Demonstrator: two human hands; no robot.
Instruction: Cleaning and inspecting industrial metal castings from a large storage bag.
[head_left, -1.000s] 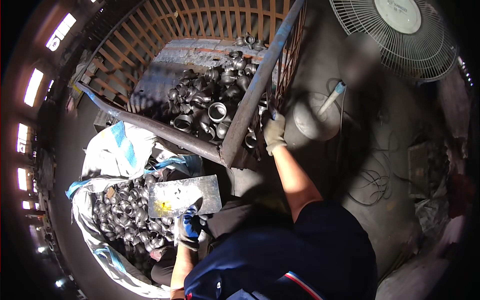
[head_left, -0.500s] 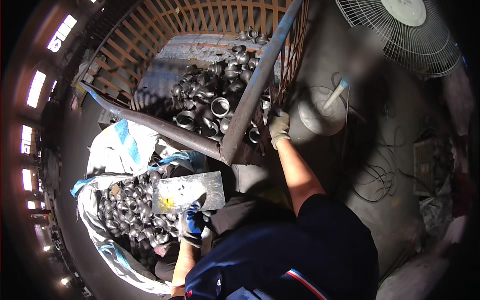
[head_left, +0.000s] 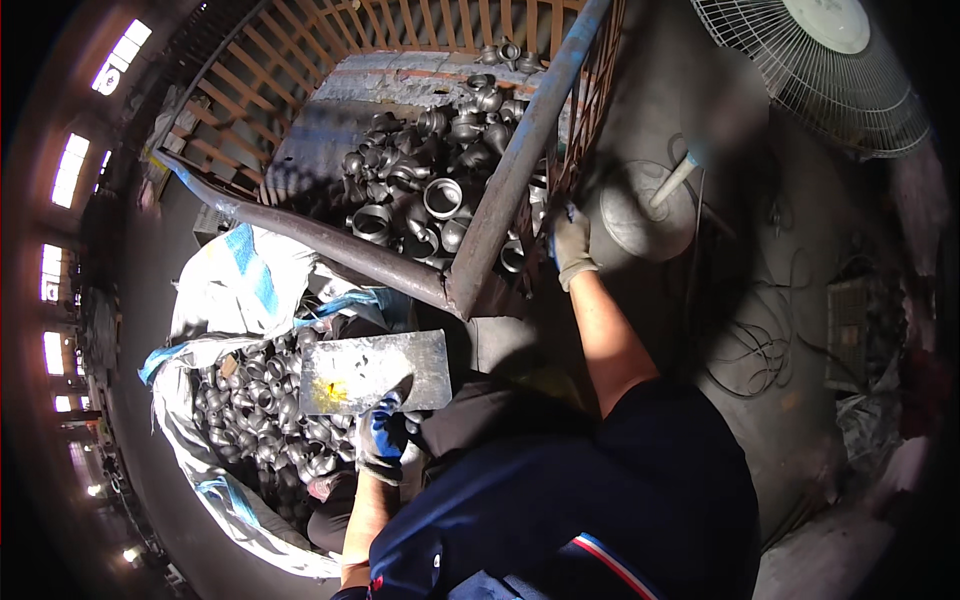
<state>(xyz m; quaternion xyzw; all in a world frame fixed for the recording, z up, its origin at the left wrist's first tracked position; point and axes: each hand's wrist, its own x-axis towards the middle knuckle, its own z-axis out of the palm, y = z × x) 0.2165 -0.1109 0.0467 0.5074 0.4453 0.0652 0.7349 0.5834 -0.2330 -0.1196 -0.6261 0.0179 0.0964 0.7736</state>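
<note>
My left hand (head_left: 381, 440), in a blue and pale glove, grips the near edge of a flat rectangular metal plate (head_left: 375, 372) with a yellow smear. The plate lies over a white woven sack (head_left: 185, 425) full of small dark metal pipe fittings (head_left: 265, 400). My right hand (head_left: 572, 245), in a pale glove, is beside the right side of a rusty metal crate (head_left: 520, 160). Its fingers are in shadow, so what they hold, if anything, is unclear. Inside the crate sits a heap of grey curved metal fittings (head_left: 440, 198).
A thick pipe rim (head_left: 330, 245) runs along the crate's front, above the sack. To the right stand a fan with a wire guard (head_left: 820, 90) and its round base (head_left: 645, 210). Loose cables (head_left: 750, 365) lie on the floor, near a grey plastic basket (head_left: 848, 330).
My right hand has shifted slightly right, a little off the crate's side. The plate in my left hand has tilted slightly and sits a touch higher in the picture.
</note>
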